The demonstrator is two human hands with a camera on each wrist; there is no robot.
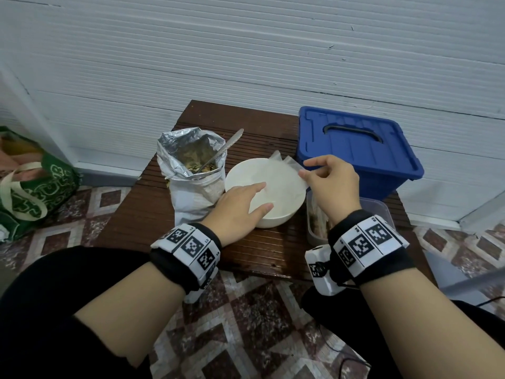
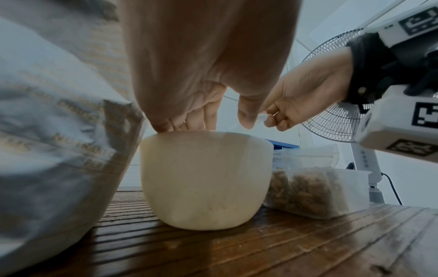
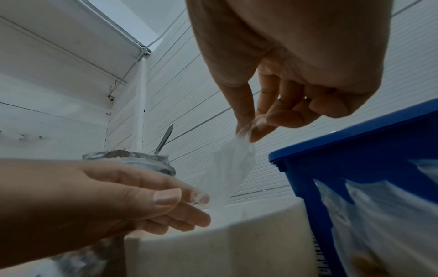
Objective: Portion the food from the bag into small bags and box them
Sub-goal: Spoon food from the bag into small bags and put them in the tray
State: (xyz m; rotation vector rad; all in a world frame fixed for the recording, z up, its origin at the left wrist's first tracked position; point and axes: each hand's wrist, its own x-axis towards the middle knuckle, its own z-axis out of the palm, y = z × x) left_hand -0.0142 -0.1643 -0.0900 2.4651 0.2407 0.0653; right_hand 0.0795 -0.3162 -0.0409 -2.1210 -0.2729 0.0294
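Observation:
An open foil food bag (image 1: pixel 191 162) stands on the table with a metal spoon (image 1: pixel 226 146) in it. To its right sits a white bowl (image 1: pixel 287 212). A small clear plastic bag (image 1: pixel 278 181) hangs over the bowl. My right hand (image 1: pixel 304 170) pinches the small bag's upper corner (image 3: pixel 244 135) between thumb and forefinger. My left hand (image 1: pixel 263 196) reaches over the bowl's near rim with fairly straight fingers, and its fingertips (image 3: pixel 199 198) touch the bag's lower edge. The blue box (image 1: pixel 355 149) at the right has its lid on.
A clear tub (image 2: pixel 308 191) holding filled portions sits right of the bowl, under my right wrist. The low wooden table (image 1: pixel 153 209) stands against a white wall. A green tote (image 1: pixel 32 187) lies on the tiled floor at left. A standing fan (image 2: pixel 331 112) is at the right.

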